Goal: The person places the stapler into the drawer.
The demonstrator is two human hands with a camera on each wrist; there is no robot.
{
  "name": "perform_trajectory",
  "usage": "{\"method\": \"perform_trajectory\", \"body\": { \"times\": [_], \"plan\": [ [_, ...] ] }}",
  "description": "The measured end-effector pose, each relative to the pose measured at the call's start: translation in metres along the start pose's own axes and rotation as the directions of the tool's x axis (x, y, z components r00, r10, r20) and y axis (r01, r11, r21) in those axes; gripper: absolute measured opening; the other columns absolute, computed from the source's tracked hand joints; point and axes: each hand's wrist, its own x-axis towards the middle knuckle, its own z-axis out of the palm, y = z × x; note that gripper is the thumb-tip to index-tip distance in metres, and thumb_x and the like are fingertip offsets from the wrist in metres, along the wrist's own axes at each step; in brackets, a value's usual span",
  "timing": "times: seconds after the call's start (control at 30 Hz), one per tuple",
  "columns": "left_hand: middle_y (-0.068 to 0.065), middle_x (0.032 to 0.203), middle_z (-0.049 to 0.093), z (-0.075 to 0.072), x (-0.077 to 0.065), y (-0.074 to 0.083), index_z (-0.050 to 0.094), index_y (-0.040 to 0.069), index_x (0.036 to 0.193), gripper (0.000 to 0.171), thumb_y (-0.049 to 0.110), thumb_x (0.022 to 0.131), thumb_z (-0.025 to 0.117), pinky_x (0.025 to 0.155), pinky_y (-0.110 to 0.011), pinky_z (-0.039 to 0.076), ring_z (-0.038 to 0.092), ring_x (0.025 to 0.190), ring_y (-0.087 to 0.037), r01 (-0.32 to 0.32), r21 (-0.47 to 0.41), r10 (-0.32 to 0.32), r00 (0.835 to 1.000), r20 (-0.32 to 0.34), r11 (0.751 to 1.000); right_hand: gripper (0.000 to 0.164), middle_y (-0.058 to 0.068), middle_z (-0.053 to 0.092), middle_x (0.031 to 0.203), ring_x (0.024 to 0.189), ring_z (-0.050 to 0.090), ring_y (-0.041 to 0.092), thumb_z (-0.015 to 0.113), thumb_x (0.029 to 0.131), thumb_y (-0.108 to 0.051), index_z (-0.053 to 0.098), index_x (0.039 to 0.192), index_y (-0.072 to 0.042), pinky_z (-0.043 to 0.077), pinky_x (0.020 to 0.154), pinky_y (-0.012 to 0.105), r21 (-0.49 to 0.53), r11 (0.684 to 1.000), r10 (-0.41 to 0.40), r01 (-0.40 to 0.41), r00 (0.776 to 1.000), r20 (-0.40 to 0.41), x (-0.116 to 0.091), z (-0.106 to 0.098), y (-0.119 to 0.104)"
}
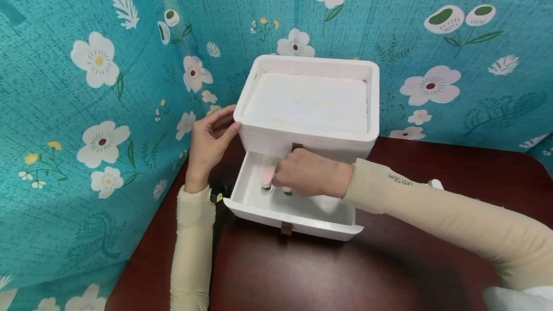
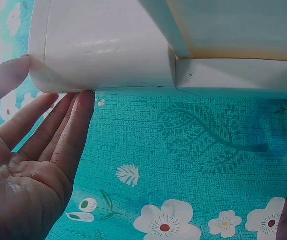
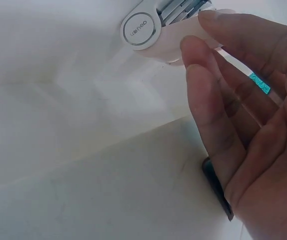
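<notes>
My left hand (image 1: 209, 145) rests against the left edge of the white drawer box (image 1: 375, 104), thumb at the front corner and fingertips on the side wall. The fingers (image 2: 66, 135) are fairly straight. My right hand (image 1: 302, 172) reaches into the pulled-out drawer (image 1: 255, 160). Between thumb and fingers it pinches a pink-and-white stapler (image 3: 138, 29) with a round brand cap and metal rails. In the head view, two pink parts (image 1: 268, 175) with dark and silver ends show just left of and below the hand, which partly covers them.
The box stands on a dark red table (image 1: 268, 272), its top a shallow tray with a raised rim. A brown tab (image 1: 286, 228) is on the drawer front. Close behind and to the left hangs a teal flowered cloth (image 1: 142, 85). A small white object (image 1: 436, 184) lies beyond the right sleeve.
</notes>
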Motion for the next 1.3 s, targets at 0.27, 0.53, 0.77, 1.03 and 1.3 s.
{"method": "perform_trajectory", "body": {
  "times": [0.27,0.53,0.77,1.03,1.3],
  "plan": [
    [-0.02,0.134,0.071,-0.001,0.0,-0.001,0.066,0.001,0.138,0.044,0.007,0.095,0.075,0.093,-0.023,0.06,0.072,0.121,-0.035,0.003,0.003,-0.003,1.0,-0.002,1.0,0.023,-0.006,0.061,0.065,0.053,0.034,0.01,0.074,0.084,0.001,0.075,0.087,-0.023,0.044,0.045,0.03,0.008,1.0,0.013,-0.013,1.0,-0.003,-0.001,0.0,0.0],
    [-0.02,0.134,0.071,0.0,0.002,0.0,0.066,0.0,0.138,0.044,0.007,0.095,0.075,0.093,-0.025,0.06,0.072,0.122,-0.036,-0.002,0.005,0.002,1.0,0.0,1.0,0.022,-0.005,0.061,0.07,0.054,0.037,0.012,0.072,0.086,0.0,0.077,0.091,-0.02,0.044,0.047,0.03,0.081,0.996,0.035,-0.036,0.999,0.012,-0.002,-0.003,0.001],
    [-0.019,0.134,0.071,-0.001,0.002,0.0,0.066,0.0,0.138,0.044,0.008,0.096,0.075,0.092,-0.024,0.06,0.072,0.122,-0.035,-0.004,0.004,0.004,1.0,0.005,1.0,0.022,-0.006,0.068,0.078,0.054,0.05,0.014,0.073,0.088,-0.004,0.08,0.102,-0.02,0.047,0.049,0.031,0.126,0.991,0.036,-0.039,0.999,0.028,-0.007,-0.017,0.0],
    [-0.02,0.135,0.07,-0.004,0.002,-0.001,0.065,-0.001,0.138,0.045,0.006,0.095,0.075,0.095,-0.029,0.061,0.071,0.123,-0.036,0.004,0.012,-0.004,1.0,0.027,1.0,0.013,-0.004,0.073,0.084,0.061,0.061,0.016,0.08,0.088,-0.013,0.075,0.099,-0.018,0.051,0.056,0.034,0.194,0.98,0.046,-0.038,0.998,-0.034,-0.027,-0.036,0.001],
    [-0.019,0.135,0.071,-0.01,-0.002,-0.001,0.066,0.004,0.138,0.043,0.009,0.097,0.074,0.096,-0.027,0.06,0.072,0.122,-0.035,0.047,0.023,-0.049,0.996,0.068,0.999,0.026,-0.005,0.079,0.094,0.074,0.068,0.012,0.085,0.085,-0.019,0.078,0.111,-0.019,0.059,0.067,0.032,0.255,0.96,0.134,-0.113,0.989,-0.069,-0.053,-0.042,0.004]
  ]
}}
